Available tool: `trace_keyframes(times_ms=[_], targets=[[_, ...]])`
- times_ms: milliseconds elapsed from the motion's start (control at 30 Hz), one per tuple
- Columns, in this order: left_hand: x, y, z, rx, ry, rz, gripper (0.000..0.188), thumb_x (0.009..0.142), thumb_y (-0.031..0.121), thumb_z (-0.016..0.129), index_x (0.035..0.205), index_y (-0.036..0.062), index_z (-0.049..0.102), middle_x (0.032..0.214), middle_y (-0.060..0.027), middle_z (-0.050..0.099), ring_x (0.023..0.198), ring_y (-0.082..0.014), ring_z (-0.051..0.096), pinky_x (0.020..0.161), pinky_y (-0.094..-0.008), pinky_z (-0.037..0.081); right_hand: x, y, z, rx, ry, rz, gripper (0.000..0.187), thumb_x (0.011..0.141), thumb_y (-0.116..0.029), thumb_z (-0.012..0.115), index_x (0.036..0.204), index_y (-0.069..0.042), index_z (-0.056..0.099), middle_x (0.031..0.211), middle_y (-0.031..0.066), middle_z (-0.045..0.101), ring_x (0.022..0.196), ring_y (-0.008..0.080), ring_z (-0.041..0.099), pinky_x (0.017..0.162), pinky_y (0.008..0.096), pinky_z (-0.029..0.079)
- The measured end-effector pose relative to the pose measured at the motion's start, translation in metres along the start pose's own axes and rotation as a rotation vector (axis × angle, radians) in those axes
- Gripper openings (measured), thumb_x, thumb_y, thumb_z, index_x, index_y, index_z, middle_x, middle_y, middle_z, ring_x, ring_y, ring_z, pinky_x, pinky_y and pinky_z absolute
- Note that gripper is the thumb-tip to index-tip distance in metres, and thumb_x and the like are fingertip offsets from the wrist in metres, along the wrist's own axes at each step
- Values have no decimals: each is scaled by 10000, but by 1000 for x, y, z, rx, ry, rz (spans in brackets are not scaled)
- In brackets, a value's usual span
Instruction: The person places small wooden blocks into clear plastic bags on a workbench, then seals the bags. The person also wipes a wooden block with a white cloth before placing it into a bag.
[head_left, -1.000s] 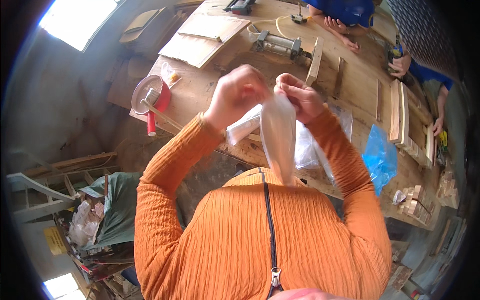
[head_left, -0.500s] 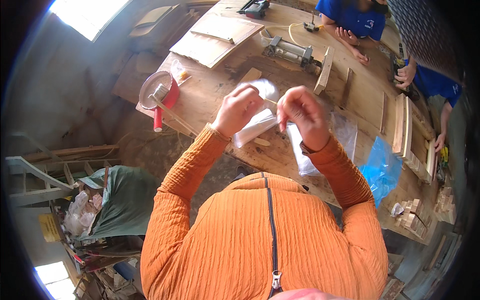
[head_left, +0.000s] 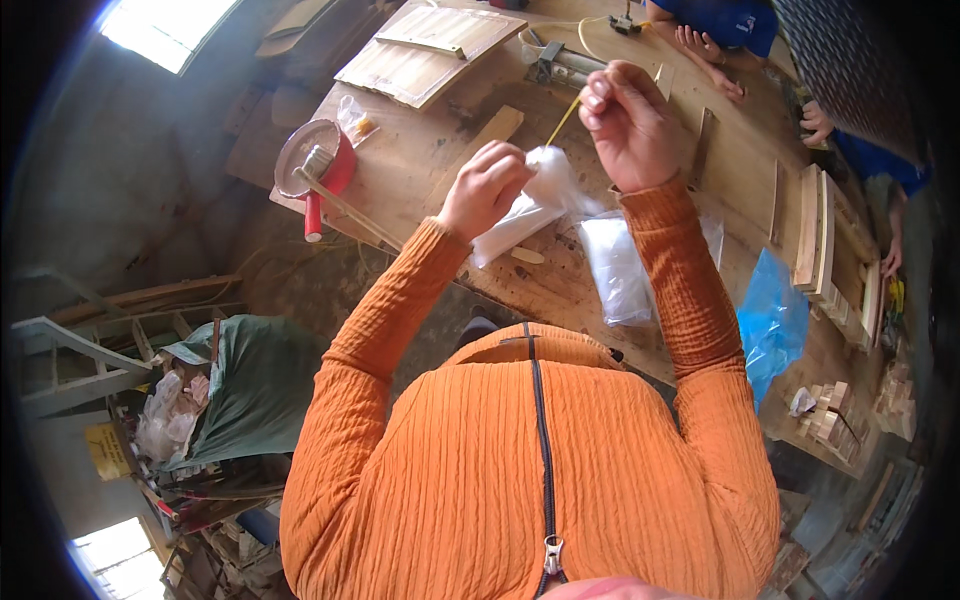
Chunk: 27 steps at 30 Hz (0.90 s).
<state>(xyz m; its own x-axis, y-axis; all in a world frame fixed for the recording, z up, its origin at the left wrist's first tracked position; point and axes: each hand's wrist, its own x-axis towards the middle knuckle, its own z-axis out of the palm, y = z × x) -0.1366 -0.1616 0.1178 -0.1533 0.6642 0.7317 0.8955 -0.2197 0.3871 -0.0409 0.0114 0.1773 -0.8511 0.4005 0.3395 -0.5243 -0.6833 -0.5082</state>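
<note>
My left hand [head_left: 487, 188] is closed beside the gathered top of a clear plastic bag [head_left: 556, 186], seemingly gripping it; the fingertips are partly hidden. Higher up and to the right, my right hand [head_left: 636, 132] pinches one end of a thin yellow rubber band [head_left: 563, 124]. The band runs taut and slanting from those fingers down to the bag's top. Below the bag, a stack of flat clear plastic bags [head_left: 510, 230] lies on the wooden table [head_left: 420, 150]. Another filled-looking clear plastic packet [head_left: 615, 268] rests under my right forearm.
A red pot [head_left: 341, 165] with a brush stands at the table's left edge. Blue plastic film [head_left: 772, 320], curved wooden frames [head_left: 825, 245] and small wood blocks [head_left: 828, 415] lie to the right. At the far right, people in blue shirts [head_left: 735, 25] are at the table.
My right hand has risen away from the left, stretching the rubber band upward. The left hand has shifted slightly down and stays by the bag's top.
</note>
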Motion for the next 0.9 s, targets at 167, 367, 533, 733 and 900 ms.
trace_keyframes(times_ms=[167, 367, 533, 733, 900], targets=[[-26, -42, 24, 152, 135, -81, 84, 745, -14, 634, 790, 9, 567, 857, -138, 578, 816, -311, 571, 713, -387, 484, -13, 52, -27, -441, 5, 117, 76, 945, -68, 454, 921, -58, 525, 803, 77, 578, 635, 119, 546, 562, 230, 471], [-122, -53, 9, 257, 84, -521, 88, 775, 3, 617, 788, 32, 535, 841, -147, 567, 829, -348, 558, 710, -423, 465, -76, 43, -105, -818, 238, 261, 76, 903, -136, 564, 916, -61, 562, 835, 41, 638, 671, 88, 610, 562, 225, 502], [-132, -44, 1, 291, -259, -471, 110, 769, 49, 607, 867, 45, 558, 846, -139, 515, 863, -332, 492, 786, -430, 407, -189, -83, -231, -1797, 995, -161, 274, 710, -187, 736, 878, -38, 579, 913, 100, 606, 812, 194, 579, 673, 317, 494], [-88, -13, 13, 275, -193, -432, 137, 792, 85, 631, 920, 53, 592, 874, -100, 545, 869, -268, 518, 797, -387, 423, -229, -110, -246, -1792, 953, 500, 276, 747, -233, 747, 842, -19, 602, 776, 38, 615, 697, 124, 551, 663, 270, 453], [-34, 45, 100, -1158, -439, -1078, 461, 907, 269, 575, 1285, 42, 440, 1155, -107, 556, 1014, -161, 549, 839, -301, 471, -200, -86, -141, -691, 645, 54, 66, 870, -118, 609, 869, -52, 605, 787, -6, 606, 723, 60, 546, 658, 211, 447]])
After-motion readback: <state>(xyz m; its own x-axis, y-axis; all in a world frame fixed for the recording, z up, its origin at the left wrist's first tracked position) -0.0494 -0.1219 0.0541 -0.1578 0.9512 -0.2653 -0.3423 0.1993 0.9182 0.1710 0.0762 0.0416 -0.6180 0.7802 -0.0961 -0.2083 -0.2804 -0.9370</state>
